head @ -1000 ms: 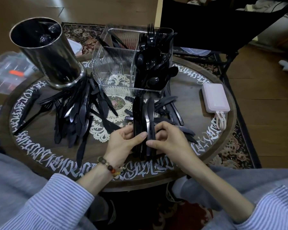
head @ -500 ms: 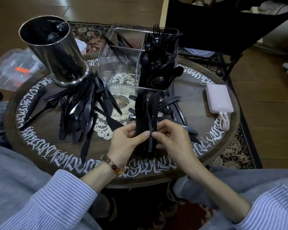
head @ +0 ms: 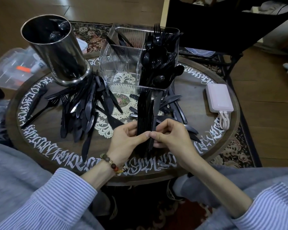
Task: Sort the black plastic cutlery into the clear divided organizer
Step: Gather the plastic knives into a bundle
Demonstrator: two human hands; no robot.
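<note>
A person seated at a round lettered table (head: 206, 153) squares up a bundle of black plastic knives (head: 145, 112), the left hand (head: 125, 141) curled round the handles from one side and the right hand (head: 170, 138) pinching them from the other, thumbs meeting over the stack. The bundle stands nearly upright just in front of the clear divided organizer (head: 123, 67), blades toward it. To finish this step well, the judgement here is that the handles should be tapped level and gripped firmly before lifting, since one knife at the right of the stack sits lower than the rest and could slip free; the bundle then needs to drop blades-up or handles-down into a single compartment without snagging the divider. The organizer's right near compartment is packed with spoons (head: 158, 67), forks (head: 156, 34) rise from the right rear one, a few dark pieces lean in the left rear section, and the left near compartment looks bare. A steel cylinder (head: 56, 52) tilts at the table's left, its inside too dark to read. Loose cutlery (head: 83, 110) fans out below it, more lies beside the hands, and a pink power bank (head: 219, 97) rests at the right.
</note>
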